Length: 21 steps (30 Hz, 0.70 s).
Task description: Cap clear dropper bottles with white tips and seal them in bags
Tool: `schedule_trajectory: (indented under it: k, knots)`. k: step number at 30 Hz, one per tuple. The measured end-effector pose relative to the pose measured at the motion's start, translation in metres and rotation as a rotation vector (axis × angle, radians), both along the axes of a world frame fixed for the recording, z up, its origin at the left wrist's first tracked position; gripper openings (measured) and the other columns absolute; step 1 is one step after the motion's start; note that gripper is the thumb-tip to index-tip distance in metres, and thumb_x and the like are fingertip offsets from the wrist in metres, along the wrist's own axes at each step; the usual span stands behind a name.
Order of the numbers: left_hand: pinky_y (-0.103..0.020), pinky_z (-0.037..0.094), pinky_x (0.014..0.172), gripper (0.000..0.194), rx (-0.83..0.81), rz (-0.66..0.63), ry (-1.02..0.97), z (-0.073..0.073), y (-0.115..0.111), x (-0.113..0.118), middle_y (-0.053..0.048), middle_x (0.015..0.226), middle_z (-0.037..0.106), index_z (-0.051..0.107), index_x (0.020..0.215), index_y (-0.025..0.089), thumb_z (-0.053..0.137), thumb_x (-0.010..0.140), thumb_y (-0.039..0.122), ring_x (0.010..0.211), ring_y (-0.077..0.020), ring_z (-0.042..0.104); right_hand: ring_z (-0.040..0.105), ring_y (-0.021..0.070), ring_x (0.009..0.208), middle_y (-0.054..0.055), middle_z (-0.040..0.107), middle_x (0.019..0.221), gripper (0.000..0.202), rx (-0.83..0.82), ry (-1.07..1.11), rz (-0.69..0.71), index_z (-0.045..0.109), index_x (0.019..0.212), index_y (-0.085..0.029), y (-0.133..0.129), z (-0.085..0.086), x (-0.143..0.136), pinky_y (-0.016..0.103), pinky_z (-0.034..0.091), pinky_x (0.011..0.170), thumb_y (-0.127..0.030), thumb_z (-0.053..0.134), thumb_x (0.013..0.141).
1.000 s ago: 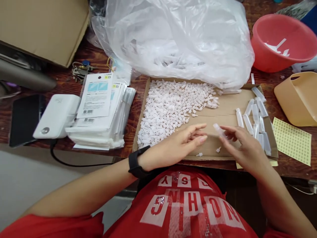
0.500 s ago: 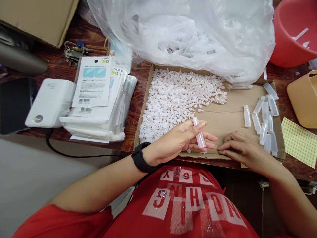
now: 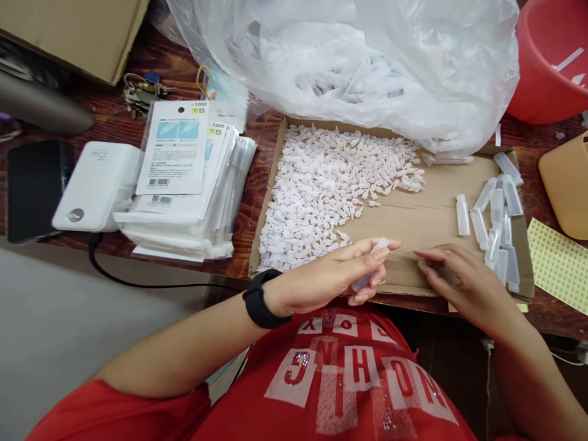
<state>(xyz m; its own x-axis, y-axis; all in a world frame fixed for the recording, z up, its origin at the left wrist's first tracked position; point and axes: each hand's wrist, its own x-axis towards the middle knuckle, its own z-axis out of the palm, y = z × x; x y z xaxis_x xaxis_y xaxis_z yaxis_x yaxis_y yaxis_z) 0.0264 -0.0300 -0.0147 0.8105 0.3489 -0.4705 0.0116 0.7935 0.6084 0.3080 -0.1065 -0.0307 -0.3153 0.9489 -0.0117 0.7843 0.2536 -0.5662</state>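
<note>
My left hand (image 3: 342, 272), with a black band on the wrist, is closed around a small translucent bottle (image 3: 364, 278) near the front edge of a shallow cardboard tray (image 3: 413, 226). The bottle's top end shows between my thumb and forefinger. My right hand (image 3: 454, 275) hovers over the front of the tray, fingers apart, holding nothing that shows. Small white nozzle tips (image 3: 316, 190) are heaped in the tray's left half. Several clear bottles (image 3: 496, 208) lie at its right end, with one bottle (image 3: 463, 215) a little apart.
Behind the tray sits a large plastic bag (image 3: 358, 73) of white pieces. Packaged cards (image 3: 177, 147), a white power bank (image 3: 98, 187), a phone (image 3: 34, 190) and keys (image 3: 142, 95) lie left. A red bin (image 3: 546, 67), a tan container (image 3: 567, 187) and a yellow sticker sheet (image 3: 560, 263) are right.
My left hand has turned and its fingers have curled round the bottle, which now points up to the right. My right hand has moved slightly right and its fingers have spread.
</note>
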Motion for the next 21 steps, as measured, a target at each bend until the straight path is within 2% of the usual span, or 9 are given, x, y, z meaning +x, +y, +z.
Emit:
schedule_trajectory:
  k: [2,5,8,10,12,14,16,19,21]
  knots:
    - [-0.025,0.037,0.061,0.039,0.144,-0.057,0.075,0.004,0.001,0.001,0.005,0.087,0.05,0.05,0.134,0.02,0.051,0.112,0.052,0.063,-0.0077,0.045,0.071,0.0173,0.099,0.004,0.074,0.108,0.03,0.072,0.023,-0.037,0.065,0.135,-0.026,0.003,0.0,-0.003,0.031,0.057,0.088,-0.021,0.062,0.106]
    - [-0.029,0.047,0.074,0.035,0.408,-0.164,0.166,0.008,0.006,0.009,0.002,0.096,0.06,0.048,0.128,0.021,0.043,0.113,0.053,0.074,-0.0117,0.055,0.069,0.015,0.097,0.003,0.072,0.105,0.032,0.14,0.029,-0.033,0.063,0.136,-0.026,0.007,-0.002,-0.005,0.027,0.056,0.089,-0.017,0.061,0.106]
    - [-0.038,0.051,0.098,0.037,0.78,-0.272,0.297,0.007,0.014,0.024,-0.007,0.118,0.073,0.054,0.135,0.02,0.044,0.113,0.049,0.104,-0.0211,0.068,0.069,0.0148,0.102,0.003,0.072,0.11,0.028,0.165,0.014,-0.016,0.064,0.133,-0.026,0.009,-0.006,-0.003,0.026,0.055,0.091,-0.017,0.061,0.106]
    - [-0.043,0.045,0.115,0.039,1.056,-0.303,0.348,0.006,0.022,0.033,-0.013,0.139,0.07,0.059,0.14,0.016,0.048,0.113,0.043,0.13,-0.0268,0.063,0.07,0.0146,0.103,0.003,0.072,0.111,0.027,0.164,0.008,-0.024,0.063,0.133,-0.026,0.009,-0.01,0.0,0.025,0.055,0.092,-0.019,0.061,0.107]
    - [-0.043,0.041,0.121,0.039,1.292,-0.294,0.332,0.006,0.037,0.035,-0.016,0.148,0.066,0.062,0.14,0.012,0.049,0.114,0.037,0.139,-0.0271,0.058,0.07,0.0142,0.104,0.003,0.072,0.113,0.027,0.159,0.009,-0.053,0.063,0.134,-0.027,0.006,-0.013,0.005,0.025,0.055,0.093,-0.021,0.06,0.108]
    - [-0.041,0.044,0.118,0.035,1.49,-0.227,0.339,0.01,0.062,0.03,-0.015,0.141,0.07,0.067,0.135,0.012,0.05,0.113,0.033,0.133,-0.0248,0.061,0.071,0.014,0.105,0.002,0.072,0.115,0.027,0.154,0.013,-0.087,0.064,0.135,-0.029,0.004,-0.016,0.01,0.025,0.055,0.094,-0.024,0.059,0.109]
    - [-0.041,0.047,0.111,0.031,1.645,-0.097,0.469,0.017,0.101,0.02,-0.012,0.129,0.074,0.072,0.126,0.014,0.049,0.112,0.03,0.123,-0.0239,0.065,0.071,0.014,0.107,0.002,0.073,0.117,0.025,0.15,0.018,-0.111,0.065,0.133,-0.03,0.001,-0.018,0.015,0.025,0.055,0.094,-0.026,0.06,0.109]
    - [-0.041,0.047,0.101,0.034,1.734,0.081,0.932,0.025,0.173,0.006,-0.011,0.132,0.074,0.071,0.129,0.017,0.044,0.111,0.028,0.118,-0.0254,0.063,0.072,0.0141,0.108,0.002,0.073,0.117,0.023,0.151,0.034,-0.13,0.066,0.131,-0.031,0.0,-0.022,0.017,0.025,0.055,0.093,-0.029,0.06,0.109]
    - [-0.041,0.046,0.1,0.04,1.674,0.006,1.198,0.024,0.218,0.002,-0.009,0.131,0.074,0.07,0.134,0.018,0.041,0.113,0.034,0.117,-0.0247,0.061,0.072,0.0144,0.109,0.001,0.074,0.117,0.023,0.149,0.039,-0.141,0.066,0.131,-0.032,0.0,-0.024,0.016,0.026,0.056,0.092,-0.03,0.059,0.109]
